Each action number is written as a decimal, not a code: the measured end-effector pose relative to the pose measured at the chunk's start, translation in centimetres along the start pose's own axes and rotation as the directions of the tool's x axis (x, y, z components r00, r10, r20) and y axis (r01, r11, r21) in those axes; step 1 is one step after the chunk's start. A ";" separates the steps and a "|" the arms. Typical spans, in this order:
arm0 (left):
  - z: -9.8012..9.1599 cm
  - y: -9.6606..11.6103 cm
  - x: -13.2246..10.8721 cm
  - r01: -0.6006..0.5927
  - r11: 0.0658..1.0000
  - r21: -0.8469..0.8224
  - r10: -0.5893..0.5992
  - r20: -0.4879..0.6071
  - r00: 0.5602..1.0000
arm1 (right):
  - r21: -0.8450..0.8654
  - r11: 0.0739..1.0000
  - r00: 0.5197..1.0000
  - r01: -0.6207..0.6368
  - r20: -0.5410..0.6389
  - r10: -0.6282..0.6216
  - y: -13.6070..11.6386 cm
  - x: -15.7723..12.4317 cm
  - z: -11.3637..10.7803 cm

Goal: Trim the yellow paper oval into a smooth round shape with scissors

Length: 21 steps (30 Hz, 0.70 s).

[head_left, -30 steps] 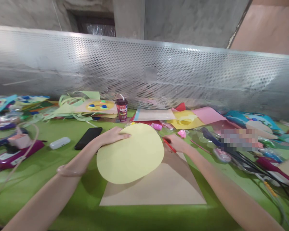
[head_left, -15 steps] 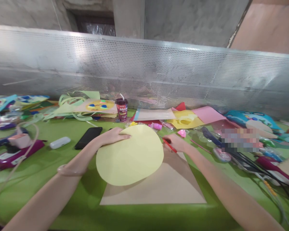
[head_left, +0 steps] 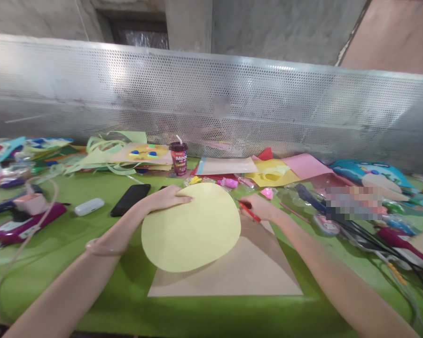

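A large rounded piece of pale yellow paper point(head_left: 192, 230) is held tilted above the table. My left hand point(head_left: 171, 197) pinches its upper left edge, thumb on the front face and fingers behind. In my right hand point(head_left: 259, 205) are red-handled scissors point(head_left: 249, 211), the fingers closed round the handles; the blades point left towards the paper's right edge, and whether they touch it I cannot tell. Beneath the yellow paper a beige sheet point(head_left: 229, 277) lies flat, partly covered from view and in shadow.
A black phone point(head_left: 130, 200) and a white case point(head_left: 89, 207) lie left of my left forearm. Behind stand a purple drink cup point(head_left: 178, 158) with a straw and coloured papers point(head_left: 305, 166). Cables point(head_left: 359, 234) and a purple glue gun point(head_left: 405, 244) lie at right. A perforated metal panel point(head_left: 268, 108) borders the back.
Almost nothing differs. The view has shifted very slightly; both hands, the yellow paper and the scissors keep nearly the same places.
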<state>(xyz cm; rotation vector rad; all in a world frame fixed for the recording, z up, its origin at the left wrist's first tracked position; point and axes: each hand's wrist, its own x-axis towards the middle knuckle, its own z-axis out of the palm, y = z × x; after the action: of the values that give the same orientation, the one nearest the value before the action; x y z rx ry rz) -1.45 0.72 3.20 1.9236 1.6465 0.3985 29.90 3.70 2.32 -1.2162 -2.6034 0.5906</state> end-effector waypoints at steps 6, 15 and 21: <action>0.2 0.1 0.0 -0.021 1.000 -0.011 0.021 0.023 1.000 | 0.020 1.000 1.000 -0.006 0.015 0.006 -0.2 -0.1 0.0; 0.3 0.3 -0.1 -0.014 1.000 -0.024 0.015 0.051 0.999 | 0.041 0.999 0.998 -0.012 0.057 0.010 -0.9 -0.4 -0.4; 0.3 0.3 -0.1 -0.008 1.000 0.019 0.008 0.034 0.999 | 0.062 0.998 0.998 -0.019 0.065 0.014 -0.5 -0.3 -0.4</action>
<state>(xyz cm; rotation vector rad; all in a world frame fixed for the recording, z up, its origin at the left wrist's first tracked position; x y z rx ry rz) -1.06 0.51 3.20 1.9413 1.6275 0.3526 29.83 3.28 2.91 -1.2202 -2.6086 0.7204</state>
